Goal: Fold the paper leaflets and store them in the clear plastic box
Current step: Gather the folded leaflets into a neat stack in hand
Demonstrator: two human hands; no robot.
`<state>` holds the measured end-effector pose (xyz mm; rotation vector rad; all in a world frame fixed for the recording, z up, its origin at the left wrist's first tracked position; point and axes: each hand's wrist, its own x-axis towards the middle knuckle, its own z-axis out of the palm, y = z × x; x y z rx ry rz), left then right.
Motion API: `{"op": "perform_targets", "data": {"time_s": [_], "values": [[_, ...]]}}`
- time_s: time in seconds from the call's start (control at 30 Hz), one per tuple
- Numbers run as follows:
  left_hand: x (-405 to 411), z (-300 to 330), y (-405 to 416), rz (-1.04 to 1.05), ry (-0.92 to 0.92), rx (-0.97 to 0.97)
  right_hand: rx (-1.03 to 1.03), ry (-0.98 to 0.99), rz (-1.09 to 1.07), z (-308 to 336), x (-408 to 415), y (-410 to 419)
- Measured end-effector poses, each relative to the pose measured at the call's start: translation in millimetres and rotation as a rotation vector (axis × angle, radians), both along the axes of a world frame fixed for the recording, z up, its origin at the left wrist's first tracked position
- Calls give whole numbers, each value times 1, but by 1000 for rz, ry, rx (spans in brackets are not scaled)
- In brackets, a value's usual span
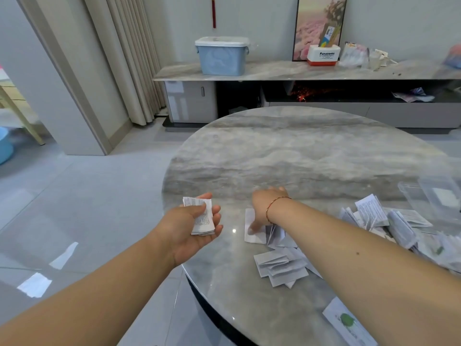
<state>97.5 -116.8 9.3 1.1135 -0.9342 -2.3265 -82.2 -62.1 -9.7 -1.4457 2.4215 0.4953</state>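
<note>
My left hand (194,228) holds a small stack of folded leaflets (201,216) at the left edge of the round marble table (287,156), thumb curled over the stack. My right hand (262,211) reaches across the table, and its thumb presses on a white leaflet (252,236) that lies flat. The other fingers are blurred. A pile of folded leaflets (282,267) lies near the front. Further leaflets (389,226) are heaped at the right. Beyond that heap, at the right edge, stands the clear plastic box (434,196) with a paper inside.
A leaflet with a green print (346,323) lies at the table's front right. Two papers (35,284) lie on the tiled floor at left. A long sideboard (274,69) behind the table carries a blue lidded bin (222,56) and other items.
</note>
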Motion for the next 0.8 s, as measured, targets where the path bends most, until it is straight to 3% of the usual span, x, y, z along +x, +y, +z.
{"op": "perform_targets", "data": {"time_s": [0.1, 0.27, 0.33, 0.5, 0.6, 0.67, 0.73, 0.8], "values": [[2, -4, 0, -33, -59, -21, -106, -94, 37, 1, -5, -5], [2, -9, 2, -91, -141, -54, -580, -946, -38, 39, -2, 16], [1, -6, 8, -173, -85, -29, -606, -1048, 25, 45, 13, 22], [-7, 4, 18, -354, 138, 106, -629, -836, 119, 40, 24, 18], [-6, 8, 24, -392, 130, 69, -640, -805, 115, 42, 24, 21], [-5, 8, 26, -376, 108, 51, -699, -780, -10, 49, 11, 24], [-8, 4, 26, -336, 81, 29, -581, -530, -155, 57, -9, 33], [-11, 0, 27, -299, 37, 3, -308, -276, -247, 53, -22, 46]]}}
